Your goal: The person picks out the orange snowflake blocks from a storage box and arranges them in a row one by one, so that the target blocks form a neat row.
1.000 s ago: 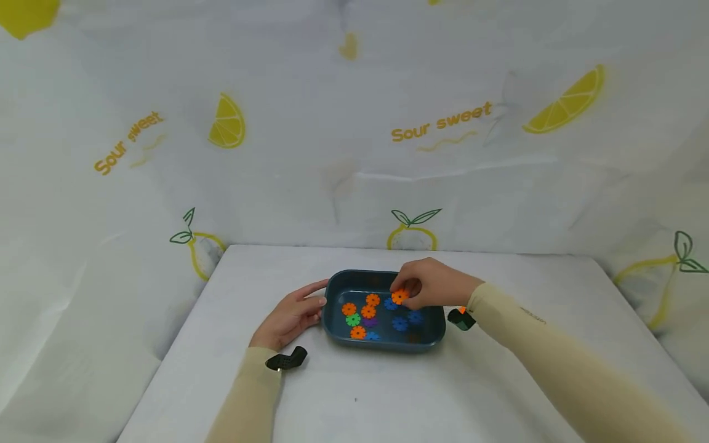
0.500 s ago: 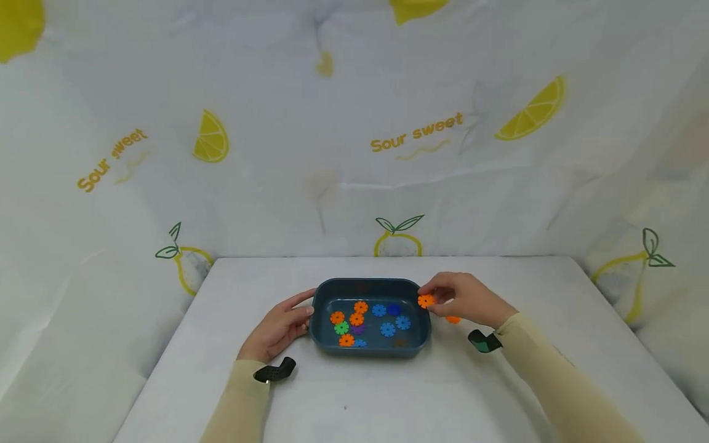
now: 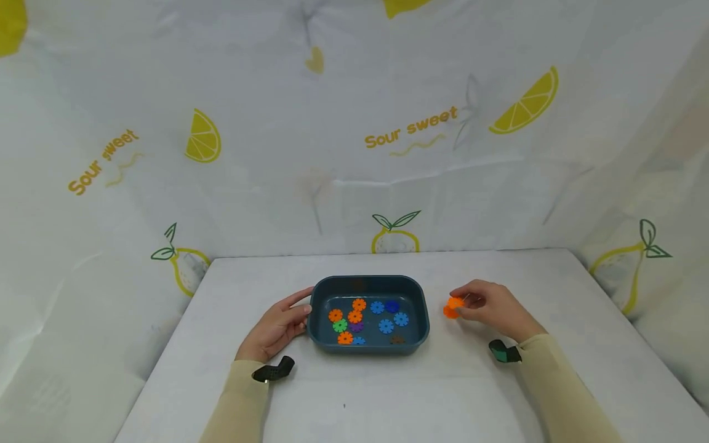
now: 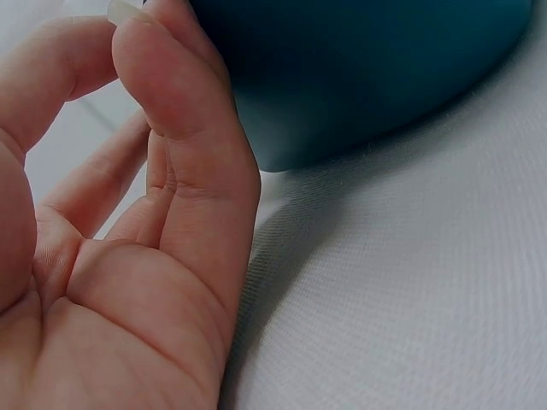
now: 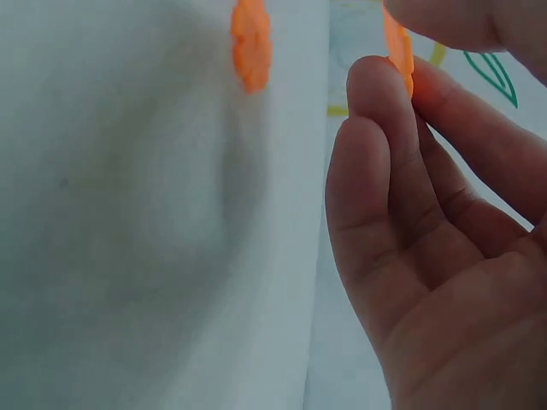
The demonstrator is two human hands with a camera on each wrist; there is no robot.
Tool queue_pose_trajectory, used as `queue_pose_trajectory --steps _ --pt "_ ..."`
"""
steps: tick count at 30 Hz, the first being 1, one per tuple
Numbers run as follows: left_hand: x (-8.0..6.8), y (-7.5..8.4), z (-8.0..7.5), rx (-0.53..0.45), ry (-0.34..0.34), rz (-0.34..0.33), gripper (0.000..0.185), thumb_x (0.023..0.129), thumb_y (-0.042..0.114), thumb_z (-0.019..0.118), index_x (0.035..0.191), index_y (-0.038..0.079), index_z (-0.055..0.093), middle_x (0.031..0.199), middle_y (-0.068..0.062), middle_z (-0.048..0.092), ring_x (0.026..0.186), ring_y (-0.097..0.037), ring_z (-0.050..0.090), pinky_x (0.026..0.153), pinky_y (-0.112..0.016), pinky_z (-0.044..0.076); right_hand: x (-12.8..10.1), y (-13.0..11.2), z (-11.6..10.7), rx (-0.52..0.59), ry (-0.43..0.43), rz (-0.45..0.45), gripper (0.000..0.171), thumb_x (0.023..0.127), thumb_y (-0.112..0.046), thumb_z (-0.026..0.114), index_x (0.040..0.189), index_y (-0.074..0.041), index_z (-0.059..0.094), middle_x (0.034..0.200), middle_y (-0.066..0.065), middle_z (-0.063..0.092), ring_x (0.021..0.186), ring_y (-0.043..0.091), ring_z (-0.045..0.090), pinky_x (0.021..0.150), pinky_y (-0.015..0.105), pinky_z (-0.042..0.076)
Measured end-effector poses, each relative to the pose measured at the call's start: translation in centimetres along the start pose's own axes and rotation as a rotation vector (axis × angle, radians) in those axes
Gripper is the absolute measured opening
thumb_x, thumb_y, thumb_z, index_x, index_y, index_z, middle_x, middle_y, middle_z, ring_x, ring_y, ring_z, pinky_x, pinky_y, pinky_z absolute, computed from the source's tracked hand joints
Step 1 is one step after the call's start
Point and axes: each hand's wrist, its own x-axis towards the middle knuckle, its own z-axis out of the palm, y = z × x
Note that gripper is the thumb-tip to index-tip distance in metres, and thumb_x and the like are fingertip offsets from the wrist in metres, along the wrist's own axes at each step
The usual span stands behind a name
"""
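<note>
In the head view my left hand [image 3: 275,329] rests against the left side of a dark blue tray [image 3: 368,349], thumb and index finger touching its outer edge. The left wrist view shows that hand's relaxed fingers beside the tray wall [image 4: 342,85]. To the right of the tray, my right hand [image 3: 495,307] pinches an orange snowflake-shaped plastic disc [image 5: 398,51] between thumb and fingers. Close by, a second orange disc [image 5: 250,47] is on the white table; in the head view the two overlap.
Inside the tray lie several orange discs [image 3: 355,316], several blue discs [image 3: 386,326], a green disc [image 3: 340,325], a purple one and a brownish one. A white backdrop with lemon prints stands behind the white table [image 3: 354,394]. Each wrist wears a dark camera mount.
My right hand has moved from over the tray to the right, carrying the orange disc past the rim to beside the other one. My left hand stays at the tray.
</note>
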Motion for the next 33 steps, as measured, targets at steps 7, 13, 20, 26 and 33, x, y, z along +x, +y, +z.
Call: queue_pose_trajectory --steps 7,13,20,26,33 --pt "0.0 0.0 0.2 0.003 0.002 -0.009 0.064 0.105 0.019 0.072 0.164 0.019 0.047 0.1 0.002 0.067 0.081 -0.01 0.06 0.075 -0.02 0.055 -0.8 1.1 0.0 -0.026 0.05 0.022 0.029 0.094 -0.019 0.082 0.123 -0.019 0.079 0.12 0.002 0.076 0.1 0.016 0.068 0.085 0.023 0.058" --pt "0.0 0.0 0.2 0.009 0.012 -0.006 0.063 0.105 0.018 0.072 0.164 0.019 0.048 0.099 0.002 0.066 0.081 -0.01 0.059 0.074 -0.02 0.054 -1.0 1.9 0.0 -0.063 0.062 0.024 0.027 0.094 -0.02 0.083 0.121 -0.018 0.08 0.117 0.001 0.076 0.098 0.014 0.067 0.085 0.024 0.057" --pt "-0.3 0.0 0.0 0.003 0.018 -0.014 0.063 0.106 0.018 0.071 0.164 0.019 0.047 0.099 0.002 0.066 0.081 -0.011 0.058 0.075 -0.021 0.054 -0.8 2.2 0.1 -0.065 0.057 0.021 0.029 0.093 -0.021 0.084 0.121 -0.014 0.08 0.115 0.002 0.075 0.098 0.017 0.065 0.086 0.028 0.057" --pt "-0.2 0.0 0.0 0.01 0.005 -0.011 0.064 0.106 0.018 0.071 0.165 0.018 0.045 0.096 0.003 0.065 0.081 -0.01 0.058 0.074 -0.021 0.054 -0.7 2.3 0.5 -0.091 0.023 0.073 0.031 0.094 -0.022 0.083 0.123 -0.014 0.079 0.111 0.001 0.074 0.099 0.019 0.064 0.09 0.037 0.056" --pt "-0.1 0.1 0.1 0.001 0.018 -0.011 0.061 0.107 0.016 0.068 0.164 0.019 0.047 0.095 0.003 0.066 0.079 -0.01 0.058 0.073 -0.02 0.054 -0.5 2.4 0.5 -0.094 0.024 0.061 0.03 0.094 -0.021 0.082 0.123 -0.013 0.079 0.111 0.001 0.074 0.099 0.018 0.064 0.088 0.036 0.056"
